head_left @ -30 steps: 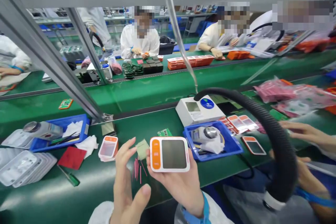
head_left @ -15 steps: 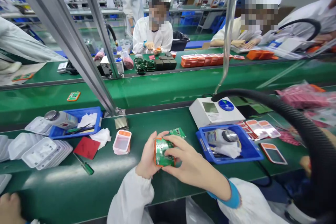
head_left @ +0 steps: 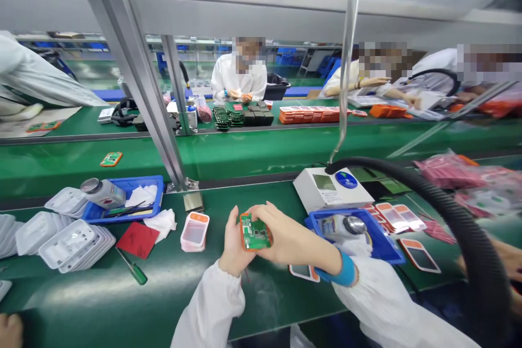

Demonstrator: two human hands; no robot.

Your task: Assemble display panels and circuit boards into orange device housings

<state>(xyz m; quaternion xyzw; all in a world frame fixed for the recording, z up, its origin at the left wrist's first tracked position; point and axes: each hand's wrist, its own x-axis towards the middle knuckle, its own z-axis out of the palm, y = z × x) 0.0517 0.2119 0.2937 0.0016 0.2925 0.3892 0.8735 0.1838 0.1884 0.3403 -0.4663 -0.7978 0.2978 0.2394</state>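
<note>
Together, left hand (head_left: 233, 250) and right hand (head_left: 281, 232) grip an orange-rimmed, green rectangular circuit board (head_left: 255, 235) above the dark-green tabletop (head_left: 175, 288), seemingly a fitting step; the next move likely calls for steady edge support. An orange-and-white framed display (head_left: 302, 271) lies partly behind the right wrist (head_left: 326, 255).

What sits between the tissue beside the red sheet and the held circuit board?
A stack of flat panels, then the left hand; the head view shows both between tissue and circuit board.

At left, a green-handled screwdriver (head_left: 138, 274) lies beside a red sheet (head_left: 137, 240); beyond them, a metal-capped bottle (head_left: 106, 194) rests in a blue tray (head_left: 160, 191). Pink plastic bags (head_left: 448, 175) lie at right.
</note>
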